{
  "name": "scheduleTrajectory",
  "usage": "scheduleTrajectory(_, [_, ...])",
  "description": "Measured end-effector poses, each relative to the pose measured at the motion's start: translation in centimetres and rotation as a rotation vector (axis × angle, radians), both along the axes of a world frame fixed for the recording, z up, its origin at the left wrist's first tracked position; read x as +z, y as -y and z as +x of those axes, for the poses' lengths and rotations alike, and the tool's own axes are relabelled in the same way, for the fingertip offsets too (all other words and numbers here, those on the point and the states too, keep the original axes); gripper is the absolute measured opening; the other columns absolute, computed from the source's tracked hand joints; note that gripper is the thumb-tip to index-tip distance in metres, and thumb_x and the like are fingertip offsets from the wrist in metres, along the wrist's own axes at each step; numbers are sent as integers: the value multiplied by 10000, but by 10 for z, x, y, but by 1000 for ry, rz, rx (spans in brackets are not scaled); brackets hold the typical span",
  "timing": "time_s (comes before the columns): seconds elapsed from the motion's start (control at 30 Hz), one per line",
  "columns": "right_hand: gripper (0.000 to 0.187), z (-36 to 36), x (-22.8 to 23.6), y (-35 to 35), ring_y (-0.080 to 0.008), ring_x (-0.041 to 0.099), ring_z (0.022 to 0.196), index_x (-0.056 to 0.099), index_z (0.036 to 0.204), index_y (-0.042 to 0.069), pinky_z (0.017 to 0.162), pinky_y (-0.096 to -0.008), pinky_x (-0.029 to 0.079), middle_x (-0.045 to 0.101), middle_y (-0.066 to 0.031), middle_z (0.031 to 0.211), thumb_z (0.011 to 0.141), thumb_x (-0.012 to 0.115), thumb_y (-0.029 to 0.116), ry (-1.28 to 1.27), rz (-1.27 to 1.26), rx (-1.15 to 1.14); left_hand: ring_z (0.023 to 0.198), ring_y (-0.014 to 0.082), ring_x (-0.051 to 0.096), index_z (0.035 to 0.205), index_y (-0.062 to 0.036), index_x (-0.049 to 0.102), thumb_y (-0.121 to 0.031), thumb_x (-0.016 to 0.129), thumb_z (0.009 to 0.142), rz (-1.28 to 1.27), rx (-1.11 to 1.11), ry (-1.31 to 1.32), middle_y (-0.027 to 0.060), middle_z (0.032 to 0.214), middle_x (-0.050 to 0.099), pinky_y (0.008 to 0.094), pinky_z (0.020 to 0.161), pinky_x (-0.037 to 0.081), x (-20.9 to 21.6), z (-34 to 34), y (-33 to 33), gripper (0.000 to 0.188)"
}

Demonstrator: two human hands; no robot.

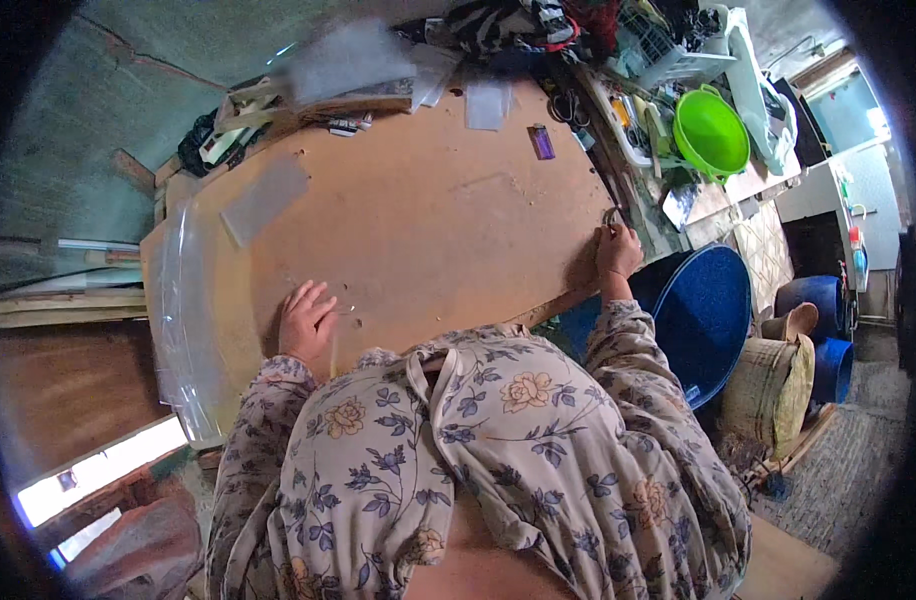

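Observation:
My left hand (pixel 306 322) rests on the near left part of the tan tabletop (pixel 408 230), fingers stretched out and slightly apart, with nothing held. At the table's right edge my right hand (pixel 619 252) is closed, its fingers pinched together. A small dark curved thing (pixel 610 216) shows at its fingertips, too small to name. Left of my left hand lies clear plastic sheeting (pixel 183 300) along the table's left edge. A frosted plastic piece (pixel 265 200) lies flat beyond that hand.
Toward the far right lie a purple packet (pixel 541 142) and dark-handled scissors (pixel 566 108). Stacked clear plastic bags (pixel 353 70) cover the far left edge. A green basin (pixel 711 133) stands on the right-hand bench. A large blue tub (pixel 713 320) sits below my right arm, beside a woven sack (pixel 768 390).

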State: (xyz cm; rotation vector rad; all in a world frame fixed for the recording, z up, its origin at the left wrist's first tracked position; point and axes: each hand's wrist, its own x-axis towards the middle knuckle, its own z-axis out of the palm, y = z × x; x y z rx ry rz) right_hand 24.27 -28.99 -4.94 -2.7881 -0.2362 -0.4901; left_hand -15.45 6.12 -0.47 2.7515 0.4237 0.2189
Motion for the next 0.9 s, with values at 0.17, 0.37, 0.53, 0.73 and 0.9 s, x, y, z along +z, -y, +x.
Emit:
scheduleTrajectory(0.17, [267,13,-7,-6,-289,560,843,635,846,165,729,-392,438,593,-70,855,698,602,384,-110,19,-29,972,296,491,918,-83,557,-155,541,753,53,83,141,100,961,564,393,830,383,-22,5,-8,180])
scheduleTrajectory(0.37, [337,-8,20,-24,-302,531,867,577,930,94,731,-394,433,557,-118,919,678,647,306,144,90,52,695,311,546,809,-89,499,-167,480,791,266,337,162,106,731,551,415,589,437,-8,35,-31,83])
scheduleTrajectory(0.53, [322,-34,28,-89,-327,514,897,547,972,63,766,-395,423,536,-147,972,701,632,214,159,209,572,696,325,546,909,-106,507,-217,536,786,238,332,225,121,754,563,417,594,435,46,51,-53,168])
scheduleTrajectory(0.73, [422,-94,46,-164,-362,487,973,493,1080,40,819,-408,409,504,-197,1059,693,622,150,-536,197,864,747,298,574,804,-105,618,-271,547,735,29,340,-45,117,800,603,396,651,449,128,4,-155,193])
scheduleTrajectory(0.9, [477,-135,59,-217,-377,486,974,445,1140,30,819,-416,416,466,-209,1123,707,603,155,-447,109,1189,751,319,580,858,-123,594,-273,473,791,546,946,150,136,833,605,420,652,453,210,-67,-231,204])
